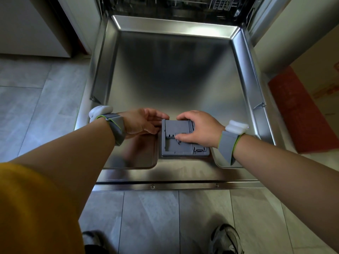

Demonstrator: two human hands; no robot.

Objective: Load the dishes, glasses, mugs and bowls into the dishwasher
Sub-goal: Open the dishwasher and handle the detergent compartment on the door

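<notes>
The dishwasher door [174,76] lies folded down flat in front of me, its steel inner face up. Near its front edge sits the grey plastic detergent dispenser [180,143]. My right hand [199,128] lies over the dispenser's right side, thumb pressing its middle and fingers curled over its top edge. My left hand [142,121] rests at the dispenser's left edge with fingertips touching its upper left corner. Only a strip of the white lower rack [192,1] shows inside the machine. No dishes are in view.
White cabinet fronts [31,24] flank the machine on the left, a pale cabinet side [293,37] on the right. A red mat [297,110] lies on the floor at right. Grey floor tiles [165,217] and my shoes [226,239] are below the door's edge.
</notes>
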